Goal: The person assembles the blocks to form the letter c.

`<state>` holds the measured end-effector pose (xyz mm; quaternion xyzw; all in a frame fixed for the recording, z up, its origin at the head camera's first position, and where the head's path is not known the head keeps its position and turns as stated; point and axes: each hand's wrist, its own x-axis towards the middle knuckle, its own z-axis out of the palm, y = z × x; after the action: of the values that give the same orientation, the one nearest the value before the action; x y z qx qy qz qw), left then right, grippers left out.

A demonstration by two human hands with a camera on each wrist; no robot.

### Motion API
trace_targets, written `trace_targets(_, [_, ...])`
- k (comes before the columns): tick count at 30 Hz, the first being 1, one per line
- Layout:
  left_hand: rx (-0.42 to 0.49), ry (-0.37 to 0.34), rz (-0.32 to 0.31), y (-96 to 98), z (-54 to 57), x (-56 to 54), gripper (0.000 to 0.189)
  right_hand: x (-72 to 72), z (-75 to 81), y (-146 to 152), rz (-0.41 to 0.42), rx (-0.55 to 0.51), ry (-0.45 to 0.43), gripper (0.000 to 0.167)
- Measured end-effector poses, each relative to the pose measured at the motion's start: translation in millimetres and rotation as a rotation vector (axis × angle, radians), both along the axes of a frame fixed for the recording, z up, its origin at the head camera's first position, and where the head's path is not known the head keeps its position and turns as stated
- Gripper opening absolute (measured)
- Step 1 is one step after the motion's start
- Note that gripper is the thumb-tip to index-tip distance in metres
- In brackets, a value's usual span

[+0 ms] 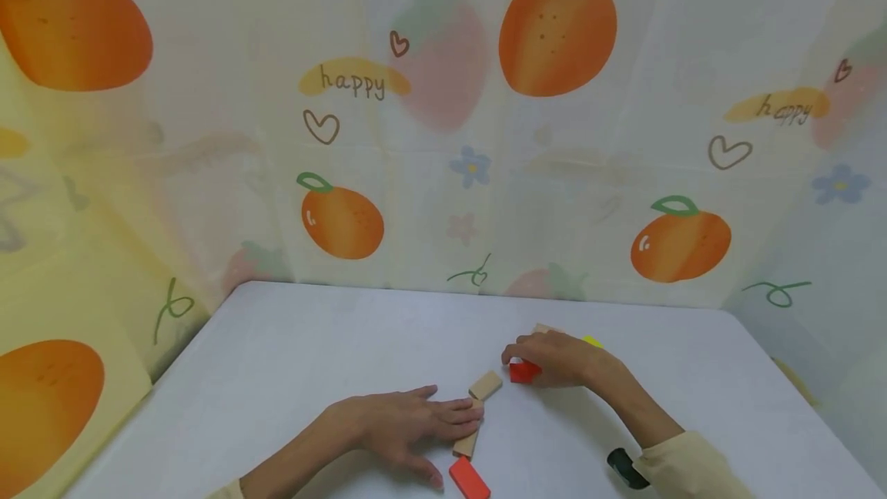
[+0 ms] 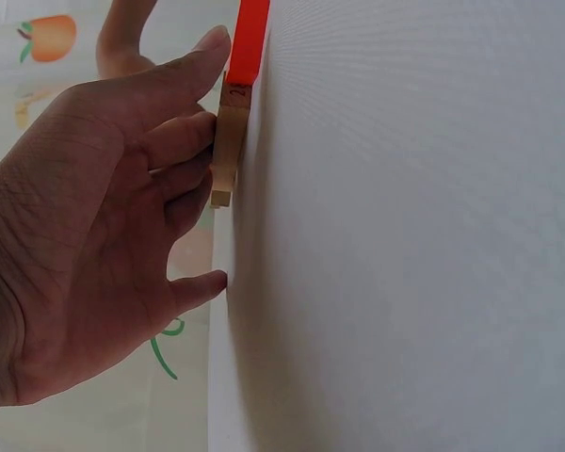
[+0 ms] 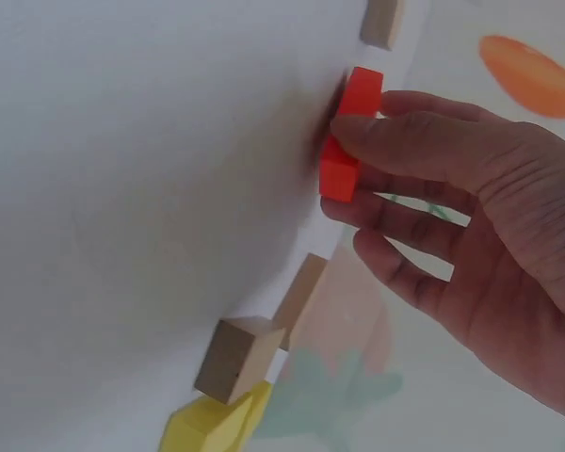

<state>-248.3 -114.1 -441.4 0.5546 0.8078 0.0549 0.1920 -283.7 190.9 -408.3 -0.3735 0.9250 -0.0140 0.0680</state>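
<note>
Red block point(image 1: 524, 372), one: right hand point(image 1: 557, 357) is pinching it at two o'clock from the end wooden block point(image 1: 486, 385), just apart. Left hand point(image 1: 410, 426), fingers point(image 1: 455, 416) partly apart, is lying over wood at that block's seven o'clock.

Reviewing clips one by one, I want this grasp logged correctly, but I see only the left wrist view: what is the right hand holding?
Observer: The right hand holds a red block.

Operator: What else lies on that side?

Observer: Something yellow, next to a wooden block.

Operator: By the left hand, is everything lined up straight?

Observer: No, the head view shows the nearer red block angled against its wooden neighbor.
</note>
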Motion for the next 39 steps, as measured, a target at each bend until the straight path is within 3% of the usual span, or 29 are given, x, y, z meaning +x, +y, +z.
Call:
trace_targets(11, [-0.001, -0.006, -0.001, 2.2, 4.4, 1.4, 0.080, -0.5, -1.3, -4.5, -0.040, -0.021, -0.025, 0.045])
trace_targets(18, [0.002, -0.006, -0.005, 3.3, 6.4, 1.5, 0.080, -1.7, -1.3, -6.3, 0.003, -0.016, 0.000, 0.039])
trace_targets(33, [-0.011, -0.044, 0.018, 2.5, 3.7, 0.1, 0.081, -1.8, -3.2, -10.8, -0.005, -0.026, -0.022, 0.037])
trace_targets(39, [-0.013, -0.038, 0.014, 1.7, 3.4, -0.1, 0.081, -1.2, -2.3, -12.5, 0.019, -0.021, 0.014, 0.040])
